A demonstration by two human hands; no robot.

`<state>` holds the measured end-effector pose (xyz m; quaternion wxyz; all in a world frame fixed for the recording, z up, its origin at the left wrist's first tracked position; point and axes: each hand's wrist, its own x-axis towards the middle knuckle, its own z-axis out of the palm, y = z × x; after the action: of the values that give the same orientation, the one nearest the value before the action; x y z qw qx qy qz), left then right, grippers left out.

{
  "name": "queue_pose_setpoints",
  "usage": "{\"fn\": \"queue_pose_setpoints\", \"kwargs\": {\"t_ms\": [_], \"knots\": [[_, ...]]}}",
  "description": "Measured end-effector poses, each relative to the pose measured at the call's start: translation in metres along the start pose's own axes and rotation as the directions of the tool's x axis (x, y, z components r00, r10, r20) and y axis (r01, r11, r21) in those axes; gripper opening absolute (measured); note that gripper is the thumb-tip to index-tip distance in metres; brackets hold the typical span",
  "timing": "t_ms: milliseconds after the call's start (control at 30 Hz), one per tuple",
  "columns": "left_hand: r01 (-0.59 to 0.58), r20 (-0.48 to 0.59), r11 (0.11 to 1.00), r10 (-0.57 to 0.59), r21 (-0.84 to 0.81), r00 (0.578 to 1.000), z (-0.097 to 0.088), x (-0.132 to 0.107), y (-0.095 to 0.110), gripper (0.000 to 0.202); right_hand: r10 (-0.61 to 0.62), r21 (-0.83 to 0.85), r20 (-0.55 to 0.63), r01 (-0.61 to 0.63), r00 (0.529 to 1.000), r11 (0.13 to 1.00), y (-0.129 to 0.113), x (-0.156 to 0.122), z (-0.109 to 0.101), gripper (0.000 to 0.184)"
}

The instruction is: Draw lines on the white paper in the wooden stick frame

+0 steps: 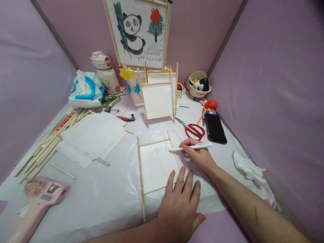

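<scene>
A small wooden-stick frame with white paper (155, 163) lies flat in front of me. My left hand (181, 206) rests palm down on its near right corner, fingers spread and pressing it to the table. My right hand (198, 155) grips a white pen (192, 146) whose tip touches the paper near the frame's right stick. Faint pencil lines show on the paper.
Red scissors (193, 130) and a black phone (215, 128) lie just beyond my right hand. A standing paper frame (158, 99) and a panda picture (139, 32) are behind. Loose sticks (50, 141), white paper sheets (92, 136) and a pink glue gun (37, 202) lie left.
</scene>
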<state>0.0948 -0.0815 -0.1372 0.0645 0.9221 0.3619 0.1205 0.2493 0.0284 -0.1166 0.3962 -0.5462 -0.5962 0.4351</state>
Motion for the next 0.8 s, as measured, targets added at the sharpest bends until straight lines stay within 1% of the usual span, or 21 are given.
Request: {"fn": "queue_pose_setpoints", "kwargs": {"t_ms": [167,467,633,800], "knots": [[0.005,0.019,1.0,-0.005,0.0,1.0,-0.0023,0.0002,0.0,0.068,-0.001,-0.032,0.039,0.002,0.999,0.999,0.0002,-0.0006,0.0006,0.015],[0.008,0.016,1.0,-0.008,-0.003,1.0,-0.0007,-0.0003,-0.0001,0.067,-0.009,-0.068,0.027,0.01,1.0,0.998,-0.0004,-0.0001,0.0018,0.015],[0.006,0.014,1.0,-0.006,-0.002,1.0,-0.0006,-0.0002,-0.0003,0.066,0.058,-0.009,0.072,-0.057,0.996,0.998,-0.0011,-0.0013,0.0008,0.016],[0.008,0.014,1.0,-0.008,0.004,1.0,-0.0001,0.0002,0.0004,0.067,0.048,0.005,0.024,-0.049,0.999,0.999,-0.0007,-0.001,0.0008,0.015]]}}
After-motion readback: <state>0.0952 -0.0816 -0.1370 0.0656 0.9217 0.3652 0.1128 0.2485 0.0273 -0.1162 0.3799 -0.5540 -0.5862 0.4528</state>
